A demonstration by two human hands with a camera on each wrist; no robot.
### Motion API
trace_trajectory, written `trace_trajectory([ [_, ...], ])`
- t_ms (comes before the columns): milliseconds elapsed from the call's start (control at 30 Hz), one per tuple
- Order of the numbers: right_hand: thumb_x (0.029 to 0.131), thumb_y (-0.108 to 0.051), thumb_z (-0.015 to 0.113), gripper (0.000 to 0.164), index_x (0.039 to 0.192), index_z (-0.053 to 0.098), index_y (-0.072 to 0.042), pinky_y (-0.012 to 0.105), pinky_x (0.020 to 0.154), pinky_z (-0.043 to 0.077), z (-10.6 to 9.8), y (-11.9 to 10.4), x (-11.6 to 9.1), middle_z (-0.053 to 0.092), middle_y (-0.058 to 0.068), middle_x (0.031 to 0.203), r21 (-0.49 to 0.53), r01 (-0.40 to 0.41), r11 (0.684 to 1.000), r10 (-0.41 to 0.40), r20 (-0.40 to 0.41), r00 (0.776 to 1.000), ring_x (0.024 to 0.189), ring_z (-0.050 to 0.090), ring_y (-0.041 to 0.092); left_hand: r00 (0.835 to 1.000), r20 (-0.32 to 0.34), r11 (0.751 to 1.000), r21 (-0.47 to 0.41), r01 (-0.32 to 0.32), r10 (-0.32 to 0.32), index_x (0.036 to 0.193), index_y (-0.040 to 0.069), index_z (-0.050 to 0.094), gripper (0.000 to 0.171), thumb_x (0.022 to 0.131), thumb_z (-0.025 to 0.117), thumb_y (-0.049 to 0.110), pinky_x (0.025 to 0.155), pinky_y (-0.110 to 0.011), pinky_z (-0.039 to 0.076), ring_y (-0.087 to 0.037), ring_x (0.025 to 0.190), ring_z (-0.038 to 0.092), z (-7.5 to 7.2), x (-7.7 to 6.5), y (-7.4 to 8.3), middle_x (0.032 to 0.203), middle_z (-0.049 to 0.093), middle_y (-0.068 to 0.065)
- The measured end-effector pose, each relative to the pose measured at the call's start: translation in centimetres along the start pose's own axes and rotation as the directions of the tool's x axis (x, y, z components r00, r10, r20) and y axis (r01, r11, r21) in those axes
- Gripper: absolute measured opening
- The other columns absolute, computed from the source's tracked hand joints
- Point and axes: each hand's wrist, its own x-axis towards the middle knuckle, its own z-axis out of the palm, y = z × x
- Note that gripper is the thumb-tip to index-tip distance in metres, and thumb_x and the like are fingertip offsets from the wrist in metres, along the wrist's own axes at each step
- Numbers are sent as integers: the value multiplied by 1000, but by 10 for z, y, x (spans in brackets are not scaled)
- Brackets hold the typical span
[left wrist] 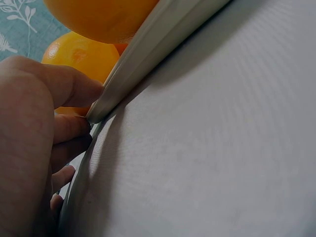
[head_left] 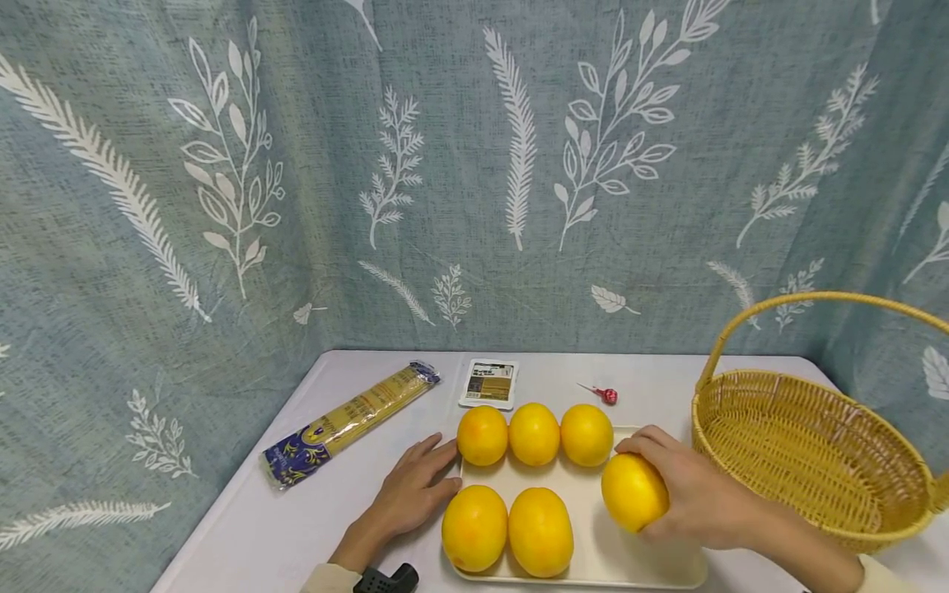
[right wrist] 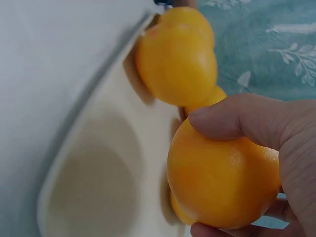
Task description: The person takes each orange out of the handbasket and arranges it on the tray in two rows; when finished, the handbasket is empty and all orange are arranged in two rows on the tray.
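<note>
My right hand (head_left: 700, 494) grips an orange (head_left: 634, 492) over the right part of the cream tray (head_left: 593, 568). In the right wrist view, the thumb lies across the top of this orange (right wrist: 224, 173) and a shadow falls on the tray below. My left hand (head_left: 411, 486) rests at the tray's left edge, its thumb and fingertips touching the rim (left wrist: 138, 59). Three oranges (head_left: 535, 434) form the back row on the tray. Two more oranges (head_left: 541, 532) sit side by side at the front left.
A wicker basket (head_left: 808, 445) with a tall handle stands right of the tray. Behind the tray are a flat white packet (head_left: 489, 384) and a red lollipop (head_left: 608, 396). A bag of spaghetti (head_left: 348, 424) lies at the left. A patterned curtain (head_left: 460, 165) hangs behind the table.
</note>
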Motion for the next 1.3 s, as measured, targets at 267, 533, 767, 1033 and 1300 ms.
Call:
trace_trajectory([
  [267, 57, -29, 94, 84, 131, 57, -17, 33, 87, 53, 22, 0, 0, 53, -10, 125, 0, 30, 1000, -29, 42, 999, 103, 55, 10, 1000, 1, 1000, -2, 0, 0, 149, 11, 53, 59, 95, 60, 35, 118, -66, 22, -34, 151, 30, 0, -1, 2, 157, 47, -6],
  [533, 59, -43, 94, 88, 133, 57, -15, 38, 93, 53, 31, -2, -1, 52, -11, 125, 29, 20, 999, -22, 82, 996, 107, 55, 12, 1000, 9, 1000, 3, 12, -12, 150, 13, 52, 59, 96, 59, 35, 119, -66, 22, -34, 151, 29, 0, 0, 3, 157, 46, -6],
  [767, 64, -51, 91, 87, 135, 57, -14, 40, 98, 52, 33, -1, 2, 54, -9, 127, 94, 54, 994, -64, 106, 992, 112, 56, 15, 1000, 9, 1000, 6, 23, -23, 150, 14, 52, 59, 95, 60, 35, 119, -66, 22, -33, 151, 29, 0, 0, 2, 158, 45, -5],
  [1033, 67, -47, 91, 85, 135, 54, -13, 33, 93, 52, 32, 2, 1, 56, -6, 127, 196, 55, 979, -84, 142, 986, 114, 55, 15, 1000, 8, 1000, 0, 27, -27, 150, 14, 52, 59, 95, 60, 35, 119, -66, 22, -33, 151, 29, 0, 0, 3, 158, 45, -5],
  [1300, 68, -52, 89, 99, 147, 46, -10, 46, 104, 47, 32, 3, 0, 53, 2, 140, 193, 7, 981, -46, 199, 979, 123, 53, 25, 1000, 2, 1000, -3, 24, -24, 150, 13, 52, 59, 95, 60, 34, 119, -65, 22, -33, 151, 29, 1, 0, 3, 157, 46, -5],
])
